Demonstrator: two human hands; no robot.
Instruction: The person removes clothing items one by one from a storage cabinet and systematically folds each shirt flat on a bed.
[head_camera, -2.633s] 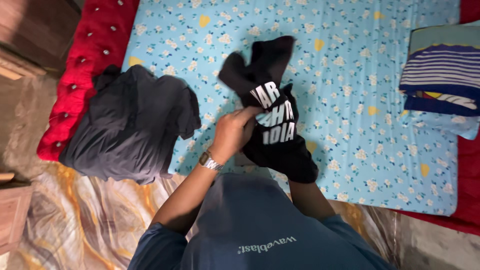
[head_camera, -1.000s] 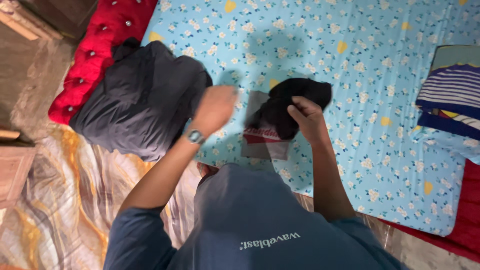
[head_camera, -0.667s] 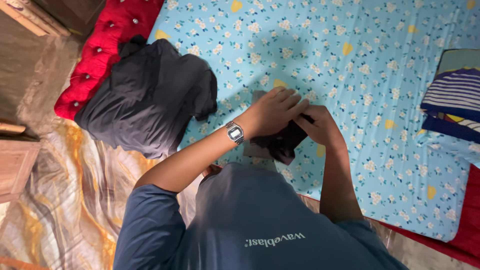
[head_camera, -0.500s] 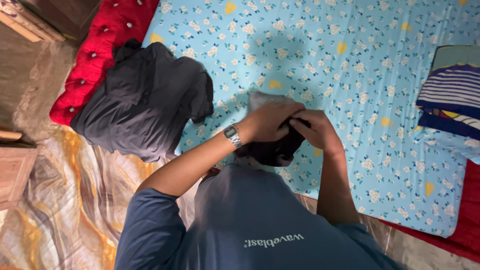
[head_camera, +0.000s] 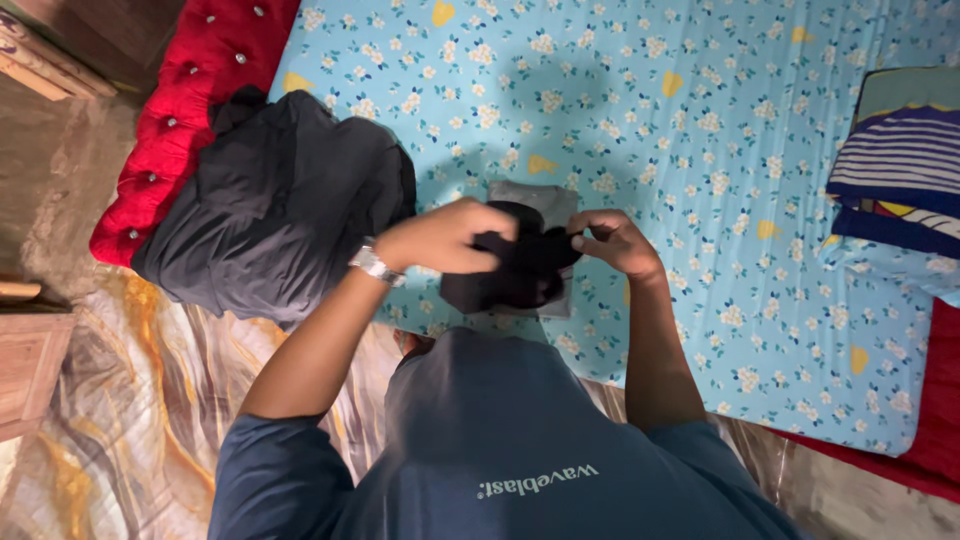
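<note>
Your left hand (head_camera: 445, 238) and right hand (head_camera: 612, 240) each have a closed grip on the black garment (head_camera: 515, 270), which is bunched into a small bundle just above the blue flowered bedsheet (head_camera: 700, 150), over a folded grey piece (head_camera: 535, 195). Judging by that compact shape, the fold looks nearly finished but not yet laid down. The dark heap (head_camera: 275, 205) at the left is unfolded, while a folded striped stack (head_camera: 900, 160) sits at the right.

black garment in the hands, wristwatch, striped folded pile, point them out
black garment (head_camera: 510, 275), head view, bunched middle below the hands
wristwatch (head_camera: 372, 264), head view, metal band
striped folded pile (head_camera: 900, 160), head view, striped top layer
</note>
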